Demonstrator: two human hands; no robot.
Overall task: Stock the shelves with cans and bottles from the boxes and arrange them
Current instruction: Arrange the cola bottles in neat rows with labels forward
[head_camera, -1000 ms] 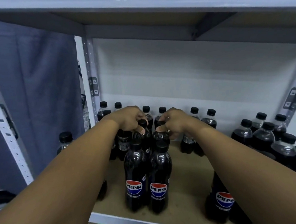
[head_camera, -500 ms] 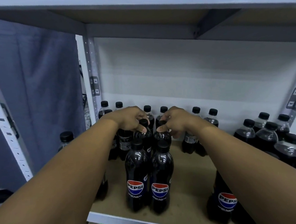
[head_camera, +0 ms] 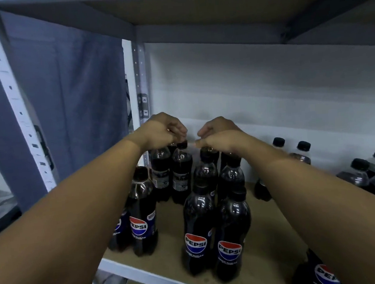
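Both arms reach forward over a wooden shelf board (head_camera: 267, 242) stocked with dark Pepsi bottles. The left hand (head_camera: 161, 132) has its fingers curled down over the tops of the bottles at the back left; the black cap of one back-row bottle (head_camera: 181, 171) shows just beneath its fingertips, but whether the fingers actually pinch that cap cannot be told from this angle. The right hand (head_camera: 219, 137) is curled round the neck and cap of another Pepsi bottle (head_camera: 206, 169), whose top is hidden under the fingers. The two hands sit close together, nearly touching at the fingertips. Nearer the shelf's front edge stand two upright bottles side by side, touching, with their Pepsi labels facing out: one on the left (head_camera: 198, 232) and one on the right (head_camera: 232, 236). To their left, another labelled bottle (head_camera: 142, 213) stands beside the left forearm, with a further bottle partly hidden behind that arm. Against the white back wall (head_camera: 267, 92) on the right stand two bottles with black caps (head_camera: 303, 146), and a cluster of more capped bottles (head_camera: 359, 172) fills the far right of the shelf. A perforated metal upright (head_camera: 12, 92) frames the left side, with blue cloth (head_camera: 72, 94) hanging behind it.
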